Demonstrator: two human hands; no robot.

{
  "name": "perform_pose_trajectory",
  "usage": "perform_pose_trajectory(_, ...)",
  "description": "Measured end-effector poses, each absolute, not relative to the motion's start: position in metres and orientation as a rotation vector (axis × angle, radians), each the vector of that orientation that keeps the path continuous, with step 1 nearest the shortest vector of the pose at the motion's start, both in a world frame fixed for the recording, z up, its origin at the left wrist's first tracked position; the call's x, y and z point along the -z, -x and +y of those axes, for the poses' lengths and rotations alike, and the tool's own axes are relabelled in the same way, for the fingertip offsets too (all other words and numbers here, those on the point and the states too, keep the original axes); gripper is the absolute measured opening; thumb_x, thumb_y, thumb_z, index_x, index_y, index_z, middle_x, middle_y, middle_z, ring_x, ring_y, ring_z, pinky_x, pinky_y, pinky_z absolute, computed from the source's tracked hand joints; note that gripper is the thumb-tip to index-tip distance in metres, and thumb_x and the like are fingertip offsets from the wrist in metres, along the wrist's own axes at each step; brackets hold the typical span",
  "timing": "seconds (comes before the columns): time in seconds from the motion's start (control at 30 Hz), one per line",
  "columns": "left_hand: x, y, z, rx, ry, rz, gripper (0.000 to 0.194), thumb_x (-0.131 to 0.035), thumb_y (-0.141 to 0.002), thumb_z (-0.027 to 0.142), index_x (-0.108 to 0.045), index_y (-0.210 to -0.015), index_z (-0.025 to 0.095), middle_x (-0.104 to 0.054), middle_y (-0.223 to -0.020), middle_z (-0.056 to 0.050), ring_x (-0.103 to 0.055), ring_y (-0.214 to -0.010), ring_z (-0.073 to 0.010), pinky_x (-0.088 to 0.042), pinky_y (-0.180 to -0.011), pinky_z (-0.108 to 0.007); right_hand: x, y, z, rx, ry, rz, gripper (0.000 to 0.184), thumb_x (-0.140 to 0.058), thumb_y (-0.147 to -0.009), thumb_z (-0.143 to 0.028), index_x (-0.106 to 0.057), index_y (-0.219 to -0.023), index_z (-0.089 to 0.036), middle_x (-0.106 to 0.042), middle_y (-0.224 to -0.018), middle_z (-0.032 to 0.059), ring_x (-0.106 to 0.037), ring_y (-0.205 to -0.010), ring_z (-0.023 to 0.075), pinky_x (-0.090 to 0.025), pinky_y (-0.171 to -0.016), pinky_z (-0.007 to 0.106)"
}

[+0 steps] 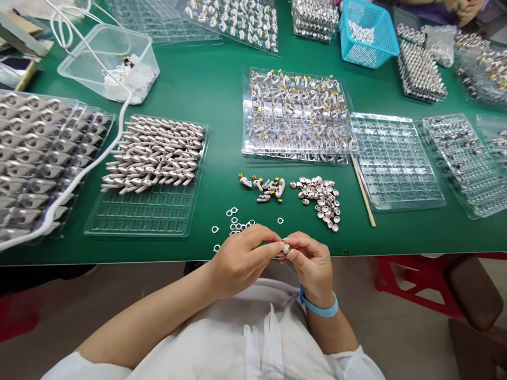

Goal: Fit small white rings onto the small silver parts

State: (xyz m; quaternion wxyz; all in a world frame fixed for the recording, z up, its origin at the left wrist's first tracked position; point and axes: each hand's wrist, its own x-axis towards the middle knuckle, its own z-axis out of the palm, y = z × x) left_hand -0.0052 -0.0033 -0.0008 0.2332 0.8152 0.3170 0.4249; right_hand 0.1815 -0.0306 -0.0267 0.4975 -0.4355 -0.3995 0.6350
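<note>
At the table's front edge my left hand (241, 258) and my right hand (312, 261) meet, both pinching one small whitish rounded part (285, 248). Fingers cover much of it, so its exact kind stays hidden. White rings with small tabs (234, 226) lie just beyond my left hand, and a single ring (280, 220) lies apart from them. Farther back are several loose white curved pieces with yellow ends (263, 187), which look like earbud parts. A pile of small silvery oval caps (322, 200) sits beyond my right hand.
Clear trays (297, 153) of curved pieces stand behind. On the left, a tray (138, 214) holds slim silvery parts, and a white cable (85, 169) crosses. A wooden stick (363, 192) lies beside another clear tray (400, 163). A blue basket (366, 55) and a plastic box (95, 45) stand farther back.
</note>
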Motion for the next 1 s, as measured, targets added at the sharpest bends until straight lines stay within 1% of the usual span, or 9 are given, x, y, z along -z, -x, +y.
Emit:
perform_pose_trajectory(0.13,-0.0008,0.0055,-0.0029,-1.171,-2.249,0.873,0.022,-0.047,-0.093,0.006,-0.061,-0.106,0.016,-0.067,-0.089,-0.009,-0.063,-0.079,-0.0146,-0.054,-0.067,-0.027,0.0271,-0.1824,-0.0304,-1.540,1.023,-0.972,0.015,-0.075,-0.080,-0.023,-0.078,-0.095,-0.026,-0.069,-0.087,0.0039,-0.066,-0.070,0.0146,-0.061,-0.059,0.028)
perform_pose_trajectory(0.3,-0.0015,0.0061,-0.0035,-1.185,-2.220,0.857,0.022,-0.049,-0.092,0.005,-0.062,-0.106,0.016,-0.068,-0.089,-0.008,-0.063,-0.080,-0.0147,-0.055,-0.070,-0.027,0.0262,-0.1821,-0.0298,-1.597,0.994,-0.924,0.015,-0.076,-0.079,-0.028,-0.078,-0.094,-0.025,-0.069,-0.086,0.0038,-0.066,-0.067,0.0139,-0.062,-0.056,0.027)
perform_pose_trajectory(0.43,-0.0014,0.0062,-0.0048,-1.198,-2.214,0.856,0.022,-0.050,-0.091,0.004,-0.063,-0.105,0.015,-0.068,-0.089,-0.008,-0.063,-0.081,-0.0148,-0.054,-0.070,-0.026,0.0262,-0.1804,-0.0293,-1.629,0.936,-0.893,0.015,-0.076,-0.080,-0.025,-0.078,-0.094,-0.026,-0.068,-0.085,0.0024,-0.066,-0.067,0.0128,-0.061,-0.057,0.025)
perform_pose_trajectory(0.7,-0.0016,0.0074,-0.0059,-1.199,-2.262,0.867,0.022,-0.047,-0.093,0.007,-0.061,-0.108,0.017,-0.068,-0.089,-0.008,-0.064,-0.080,-0.0142,-0.054,-0.070,-0.025,0.0260,-0.1788,-0.0306,-1.622,1.003,-0.889,0.015,-0.078,-0.077,-0.029,-0.078,-0.092,-0.025,-0.068,-0.083,0.0026,-0.064,-0.064,0.0131,-0.061,-0.057,0.028)
perform_pose_trajectory(1.0,-0.0058,0.0103,-0.0089,-1.167,-2.411,0.879,0.027,-0.042,-0.094,0.006,-0.059,-0.113,0.014,-0.068,-0.091,-0.010,-0.063,-0.082,-0.0164,-0.056,-0.070,-0.029,0.0285,-0.1793,-0.0316,-1.630,0.987,-0.890,0.016,-0.077,-0.078,-0.031,-0.078,-0.093,-0.025,-0.068,-0.086,0.0032,-0.065,-0.064,0.0134,-0.061,-0.060,0.029)
